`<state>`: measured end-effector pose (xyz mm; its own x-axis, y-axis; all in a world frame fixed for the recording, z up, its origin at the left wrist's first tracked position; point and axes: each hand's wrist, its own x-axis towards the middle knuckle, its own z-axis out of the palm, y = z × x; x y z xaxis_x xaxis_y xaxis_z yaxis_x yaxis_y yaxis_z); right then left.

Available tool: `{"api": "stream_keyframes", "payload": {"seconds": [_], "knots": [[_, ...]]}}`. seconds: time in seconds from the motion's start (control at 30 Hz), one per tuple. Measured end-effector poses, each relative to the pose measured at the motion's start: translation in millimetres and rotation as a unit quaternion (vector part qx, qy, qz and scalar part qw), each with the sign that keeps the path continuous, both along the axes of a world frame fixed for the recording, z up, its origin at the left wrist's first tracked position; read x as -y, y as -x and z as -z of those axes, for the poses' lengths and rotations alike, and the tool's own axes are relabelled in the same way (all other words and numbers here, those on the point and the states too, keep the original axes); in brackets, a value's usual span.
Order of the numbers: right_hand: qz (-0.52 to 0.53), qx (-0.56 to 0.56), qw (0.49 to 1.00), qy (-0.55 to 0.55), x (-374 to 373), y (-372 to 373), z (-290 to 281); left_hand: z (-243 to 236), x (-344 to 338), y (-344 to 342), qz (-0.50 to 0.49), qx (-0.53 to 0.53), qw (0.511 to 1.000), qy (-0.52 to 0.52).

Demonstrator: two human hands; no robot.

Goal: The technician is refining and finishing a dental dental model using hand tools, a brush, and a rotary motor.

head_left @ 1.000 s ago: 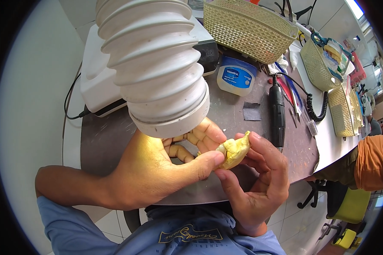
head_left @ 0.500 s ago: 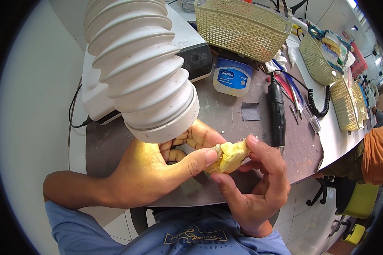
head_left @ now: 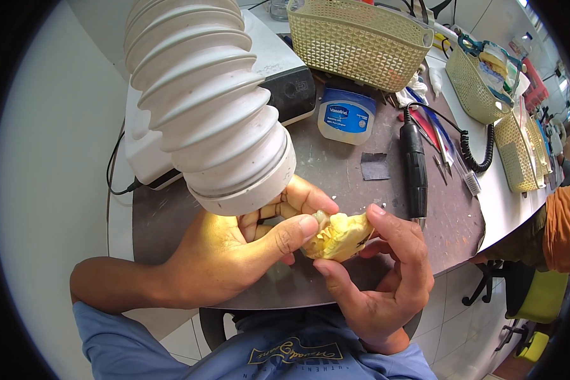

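Note:
Between my hands is a small yellow plaster dental cast, lumpy along its top and flat on the side with dark marks. My right hand grips its right end, thumb below and index finger above. At the left end, a greyish, tooth-coloured dental piece lies between the thumb and fingers of my left hand. Whether that piece is seated on the cast or apart from it, I cannot tell. A wide white ribbed hose ends just over my left hand, hiding part of its fingers.
A black handpiece with a coiled cord lies to the right, beside thin tools and a small brush. Farther back are a blue-lidded jar, a dark square scrap and cream baskets. A white machine stands behind the hose.
The cast has tilted a little in my fingers, so more of its marked flat side shows. Both hands keep their holds. The whole view has shifted slightly.

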<state>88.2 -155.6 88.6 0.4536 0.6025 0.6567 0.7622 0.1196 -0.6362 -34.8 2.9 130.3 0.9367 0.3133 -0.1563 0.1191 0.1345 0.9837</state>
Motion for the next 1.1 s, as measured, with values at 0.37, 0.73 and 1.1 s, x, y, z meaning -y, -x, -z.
{"api": "stream_keyframes", "payload": {"seconds": [0.37, 0.73, 1.1], "knots": [[0.002, -0.044, 0.999, -0.005, 2.1, -1.3, 4.6, -3.6, -0.1, -4.2, -0.015, -0.026, 0.999, -0.02], [-0.003, -0.048, 0.999, -0.008, 0.9, -1.3, 5.4, -4.8, -1.3, -3.4, -0.014, -0.019, 1.0, -0.01], [-0.015, -0.056, 0.998, -0.024, 2.4, -3.3, 8.9, 2.1, -2.1, -3.3, 0.0, 0.003, 1.0, -0.018]]}}
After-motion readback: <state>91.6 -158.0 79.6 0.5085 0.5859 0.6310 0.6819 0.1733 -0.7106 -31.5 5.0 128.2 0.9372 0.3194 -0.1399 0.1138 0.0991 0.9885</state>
